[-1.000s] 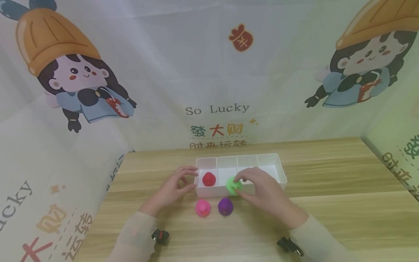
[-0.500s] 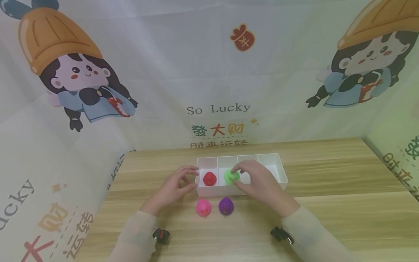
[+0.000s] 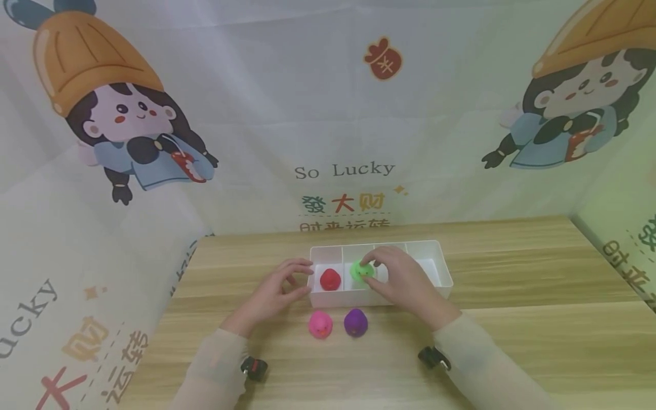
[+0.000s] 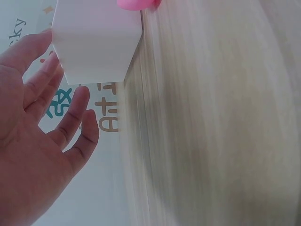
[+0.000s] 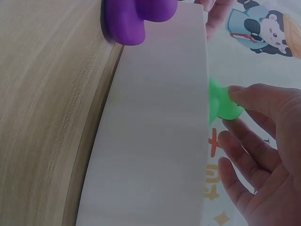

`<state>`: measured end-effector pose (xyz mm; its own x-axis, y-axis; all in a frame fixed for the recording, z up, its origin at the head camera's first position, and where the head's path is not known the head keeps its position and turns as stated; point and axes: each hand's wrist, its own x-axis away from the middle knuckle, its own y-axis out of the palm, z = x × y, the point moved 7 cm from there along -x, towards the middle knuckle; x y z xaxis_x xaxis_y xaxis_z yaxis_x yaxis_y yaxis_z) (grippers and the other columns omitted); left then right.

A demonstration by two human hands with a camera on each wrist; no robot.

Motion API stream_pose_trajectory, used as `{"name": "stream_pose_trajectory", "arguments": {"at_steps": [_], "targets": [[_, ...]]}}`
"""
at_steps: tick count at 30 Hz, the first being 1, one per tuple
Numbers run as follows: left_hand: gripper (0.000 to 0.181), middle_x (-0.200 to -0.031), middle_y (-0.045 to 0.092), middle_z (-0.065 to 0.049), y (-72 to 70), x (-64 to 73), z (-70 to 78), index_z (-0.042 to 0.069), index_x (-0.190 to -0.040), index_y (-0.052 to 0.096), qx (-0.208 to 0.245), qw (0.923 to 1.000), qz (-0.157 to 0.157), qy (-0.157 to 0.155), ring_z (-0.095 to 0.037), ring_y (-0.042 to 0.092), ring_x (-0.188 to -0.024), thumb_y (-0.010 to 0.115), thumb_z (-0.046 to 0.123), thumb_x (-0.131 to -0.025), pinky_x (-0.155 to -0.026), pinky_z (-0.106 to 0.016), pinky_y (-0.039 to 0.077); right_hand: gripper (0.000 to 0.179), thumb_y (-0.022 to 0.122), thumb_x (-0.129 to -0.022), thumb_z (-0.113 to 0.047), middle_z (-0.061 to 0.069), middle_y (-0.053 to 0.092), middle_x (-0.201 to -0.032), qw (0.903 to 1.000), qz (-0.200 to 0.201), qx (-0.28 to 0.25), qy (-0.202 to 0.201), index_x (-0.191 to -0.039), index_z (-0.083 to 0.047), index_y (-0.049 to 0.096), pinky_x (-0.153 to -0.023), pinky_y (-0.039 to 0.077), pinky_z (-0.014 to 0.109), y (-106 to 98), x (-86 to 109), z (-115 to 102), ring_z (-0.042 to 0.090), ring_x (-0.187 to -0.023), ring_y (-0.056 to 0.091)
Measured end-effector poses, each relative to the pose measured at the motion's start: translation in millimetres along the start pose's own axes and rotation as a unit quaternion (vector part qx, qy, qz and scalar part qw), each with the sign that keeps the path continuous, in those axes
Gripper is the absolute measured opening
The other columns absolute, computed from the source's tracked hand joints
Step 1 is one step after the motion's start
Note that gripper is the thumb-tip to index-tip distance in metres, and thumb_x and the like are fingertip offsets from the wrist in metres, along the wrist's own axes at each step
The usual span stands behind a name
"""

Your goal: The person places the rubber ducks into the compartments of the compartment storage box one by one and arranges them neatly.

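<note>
Wood tabletop (image 3: 512, 273), L fingers (image 4: 77, 106) loose at wht tray (image 3: 333, 299), R fingers (image 5: 261, 98) pinching grn duck (image 3: 358, 273)

Smooth plastic tray (image 3: 333, 299); rubbery green toy (image 3: 361, 271); woodgrain table (image 3: 512, 285); creased cloth backdrop (image 3: 287, 108).

From the head we look forward and down at the box (image 3: 333, 299); from the left wrist, closely at its left end; from the right, closely at its front, sharing the purple toy (image 3: 356, 323) with the head.
</note>
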<state>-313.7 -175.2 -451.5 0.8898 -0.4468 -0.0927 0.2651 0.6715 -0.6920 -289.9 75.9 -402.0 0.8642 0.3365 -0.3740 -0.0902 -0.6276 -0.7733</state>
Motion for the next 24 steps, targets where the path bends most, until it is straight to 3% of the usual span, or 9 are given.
{"name": "stream_pose_trajectory", "arguments": {"at_steps": [7,16,24], "targets": [[0.038,-0.152,0.052,0.000,0.7,-0.7,1.0,0.013,-0.132,0.066,-0.001,1.0000,0.001,-0.003,-0.021,0.059,-0.106,0.074,0.018,-0.096,-0.081,-0.029,0.054,0.023,0.083,-0.088,-0.020,0.000,0.075,-0.111,0.9998,-0.017,-0.003,0.003,-0.108,-0.016,0.073,-0.092,0.056,0.039,9,-6.7,5,0.022,-0.104,0.068],[0.038,-0.152,0.053,-0.005,0.1,-0.3,3.1,0.007,-0.132,0.065,0.000,0.9998,0.005,0.017,-0.023,0.060,-0.104,0.073,0.015,-0.096,-0.080,-0.029,0.053,0.022,0.083,-0.086,-0.015,0.002,0.075,-0.111,0.9986,-0.047,-0.020,0.011,-0.106,-0.014,0.074,-0.098,0.054,0.042,23,-14.3,12,0.024,-0.107,0.067],[0.038,-0.152,0.053,-0.004,1.2,0.2,0.9,0.010,-0.132,0.065,0.005,0.9999,0.004,0.012,-0.023,0.060,-0.106,0.074,0.017,-0.096,-0.081,-0.029,0.053,0.022,0.084,-0.086,-0.016,0.002,0.075,-0.111,0.9968,-0.075,-0.018,0.023,-0.106,-0.014,0.073,-0.100,0.054,0.043,32,-19.7,19,0.023,-0.109,0.067]]}}
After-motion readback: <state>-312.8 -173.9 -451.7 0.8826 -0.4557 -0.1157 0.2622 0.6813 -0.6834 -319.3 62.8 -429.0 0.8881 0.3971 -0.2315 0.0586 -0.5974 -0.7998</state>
